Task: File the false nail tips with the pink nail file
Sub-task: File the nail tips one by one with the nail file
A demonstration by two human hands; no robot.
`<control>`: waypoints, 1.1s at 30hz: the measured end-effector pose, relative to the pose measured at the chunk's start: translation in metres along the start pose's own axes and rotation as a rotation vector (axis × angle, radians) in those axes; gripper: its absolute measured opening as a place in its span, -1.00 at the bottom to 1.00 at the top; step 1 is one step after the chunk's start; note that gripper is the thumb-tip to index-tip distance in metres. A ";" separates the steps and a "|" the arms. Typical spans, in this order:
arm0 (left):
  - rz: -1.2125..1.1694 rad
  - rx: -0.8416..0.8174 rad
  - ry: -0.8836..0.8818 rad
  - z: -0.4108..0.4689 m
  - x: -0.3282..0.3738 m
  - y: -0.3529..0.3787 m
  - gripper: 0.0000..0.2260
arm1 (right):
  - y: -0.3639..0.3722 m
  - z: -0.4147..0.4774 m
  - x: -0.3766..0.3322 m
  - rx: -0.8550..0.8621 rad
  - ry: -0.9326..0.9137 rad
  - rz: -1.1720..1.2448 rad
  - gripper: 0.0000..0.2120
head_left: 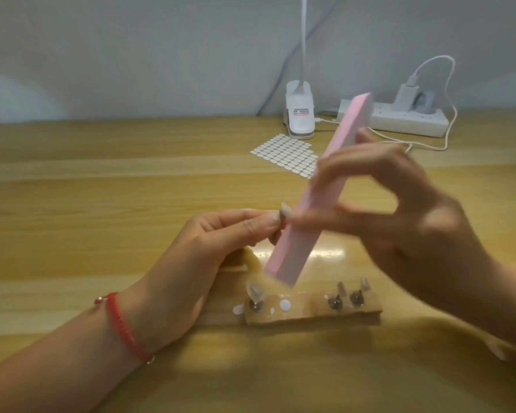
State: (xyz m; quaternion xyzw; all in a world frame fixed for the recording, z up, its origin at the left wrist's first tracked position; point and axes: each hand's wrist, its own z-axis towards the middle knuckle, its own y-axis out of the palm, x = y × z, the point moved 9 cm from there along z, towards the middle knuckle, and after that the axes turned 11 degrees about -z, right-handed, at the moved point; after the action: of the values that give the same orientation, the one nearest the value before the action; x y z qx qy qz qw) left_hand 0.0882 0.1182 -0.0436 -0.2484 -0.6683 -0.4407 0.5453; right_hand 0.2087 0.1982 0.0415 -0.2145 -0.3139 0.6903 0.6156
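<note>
File (294, 251), pink oblong, against translucent tip (285, 210)

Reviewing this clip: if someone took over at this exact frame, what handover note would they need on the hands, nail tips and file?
Left hand pinches one clear false nail tip between its fingertips.
Right hand, motion-blurred, holds the long pink block nail file tilted, its edge at that tip.
Three more clear tips stand mounted on the wooden strip in front of the hands.
Done: filing appears under way on the held tip; whether the mounted ones are filed cannot be told.
Left: finish this tip, then file the others as needed.
</note>
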 end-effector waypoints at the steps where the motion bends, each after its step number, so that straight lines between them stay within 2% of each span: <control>1: 0.013 0.008 0.005 0.000 0.001 -0.001 -0.62 | -0.002 0.001 0.010 0.011 0.032 -0.036 -0.62; 3: -0.003 -0.009 0.003 -0.001 0.002 0.001 -0.68 | 0.004 -0.003 -0.001 -0.004 0.008 -0.018 -0.64; 6: -0.012 -0.034 -0.006 -0.002 0.002 0.004 -0.78 | 0.012 -0.012 -0.036 -0.044 -0.127 0.045 -0.78; 11: 0.055 0.004 0.047 0.001 0.005 0.001 -0.77 | 0.000 -0.002 0.003 0.009 0.002 0.012 -0.60; 17: 0.027 0.086 0.132 0.004 0.007 -0.010 -0.76 | 0.015 -0.007 0.021 -0.026 0.051 -0.096 -0.54; 20: -0.071 0.114 0.113 0.006 0.008 -0.015 -0.82 | 0.022 -0.012 0.049 -0.100 0.140 -0.218 -0.59; 22: -0.182 0.165 0.078 0.007 0.008 -0.021 -0.81 | 0.034 -0.018 0.067 -0.243 0.233 -0.264 -0.65; 24: -0.288 0.222 0.025 0.007 0.007 -0.028 -0.83 | 0.047 -0.027 0.076 -0.421 0.282 -0.241 -0.59; 26: -0.381 0.249 -0.018 0.006 0.006 -0.033 -0.90 | 0.039 -0.022 0.070 -0.379 0.290 -0.135 -0.59; 29: -0.449 0.262 -0.043 0.007 0.005 -0.034 -0.88 | 0.020 0.008 0.021 -0.297 0.187 0.086 -0.69; 33: -0.452 0.253 -0.047 0.008 0.003 -0.032 -0.82 | 0.033 0.023 -0.092 -0.395 -0.153 0.267 -0.78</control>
State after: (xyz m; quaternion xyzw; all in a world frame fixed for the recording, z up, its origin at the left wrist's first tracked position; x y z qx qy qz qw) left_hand 0.0573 0.1090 -0.0507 -0.0331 -0.7692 -0.4584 0.4440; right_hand 0.1834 0.1027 0.0269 -0.3172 -0.4573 0.7051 0.4393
